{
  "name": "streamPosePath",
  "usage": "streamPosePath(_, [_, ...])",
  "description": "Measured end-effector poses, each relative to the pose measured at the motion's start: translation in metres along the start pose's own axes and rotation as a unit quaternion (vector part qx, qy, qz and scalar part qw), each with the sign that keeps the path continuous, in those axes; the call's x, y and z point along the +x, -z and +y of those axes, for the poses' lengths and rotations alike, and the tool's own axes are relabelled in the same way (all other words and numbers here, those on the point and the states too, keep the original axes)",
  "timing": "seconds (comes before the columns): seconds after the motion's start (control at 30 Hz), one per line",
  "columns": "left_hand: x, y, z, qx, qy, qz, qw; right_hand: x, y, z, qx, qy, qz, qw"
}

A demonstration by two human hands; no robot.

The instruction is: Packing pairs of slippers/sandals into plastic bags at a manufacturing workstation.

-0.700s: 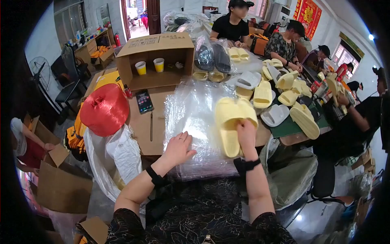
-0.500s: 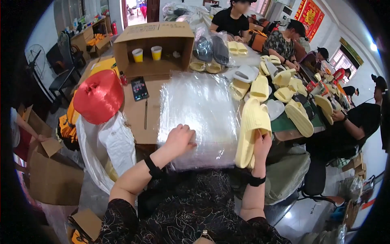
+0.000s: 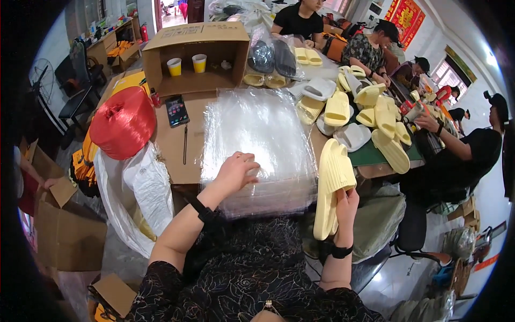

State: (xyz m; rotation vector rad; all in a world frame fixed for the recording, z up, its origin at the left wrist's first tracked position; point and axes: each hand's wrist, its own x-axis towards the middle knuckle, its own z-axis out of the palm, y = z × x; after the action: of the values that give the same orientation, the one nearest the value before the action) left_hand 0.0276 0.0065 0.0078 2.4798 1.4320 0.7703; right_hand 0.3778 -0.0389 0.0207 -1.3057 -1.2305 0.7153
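A stack of clear plastic bags point(image 3: 257, 123) lies flat in front of me. Over its lower left part rests my left hand point(image 3: 236, 173), fingers slightly bent and apart, with nothing visible in them. To the right of the bags, my right hand point(image 3: 347, 206) grips a pair of pale yellow slide slippers point(image 3: 330, 188), pressed together and held upright, toes down. The fingers go in under the strap, so their tips are hidden. Beyond the slippers, more yellow slides point(image 3: 337, 109) and a white slide point(image 3: 352, 137) are piled on the table.
A cardboard box point(image 3: 196, 88) on its side holds two yellow-and-white cups. A phone point(image 3: 177, 111), a thin pen-like stick point(image 3: 185, 146) and a red twine spool point(image 3: 122, 122) lie to the left. Co-workers sit along the right side; one point(image 3: 461, 150) handles something near the slides.
The slippers in my right hand have dropped a little lower. My left hand has shifted slightly up the bags, its fingers lifting. The co-worker at right has put down a yellow slide.
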Motion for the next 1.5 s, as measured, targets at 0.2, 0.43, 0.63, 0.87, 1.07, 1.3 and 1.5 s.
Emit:
streamPosePath(0.2, [0.007, -0.011, -0.009, -0.021, 0.047, 0.069, 0.996, -0.006, -0.008, -0.016, 0.007, 0.009, -0.002, 1.000])
streamPosePath(0.43, [0.015, 0.004, 0.005, -0.103, 0.121, 0.117, 0.980, -0.041, -0.033, -0.058, -0.142, 0.075, -0.200, 0.967])
streamPosePath(0.63, [0.013, 0.019, 0.022, -0.116, 0.047, 0.151, 0.981, -0.045, -0.052, -0.050, -0.301, 0.121, -0.276, 0.905])
streamPosePath(0.87, [0.007, 0.033, 0.054, -0.123, -0.062, 0.144, 0.980, -0.016, -0.109, -0.049, -0.350, 0.181, -0.251, 0.884])
streamPosePath(1.07, [-0.002, 0.056, 0.068, -0.215, -0.049, 0.107, 0.970, 0.032, -0.187, -0.038, -0.363, 0.166, -0.217, 0.891])
streamPosePath(1.3, [-0.016, 0.082, 0.063, -0.160, -0.083, 0.090, 0.979, 0.067, -0.247, -0.016, -0.325, 0.186, -0.128, 0.919])
streamPosePath(1.5, [-0.026, 0.101, 0.038, -0.240, 0.049, -0.047, 0.968, 0.005, -0.202, -0.021, -0.244, 0.328, -0.228, 0.884])
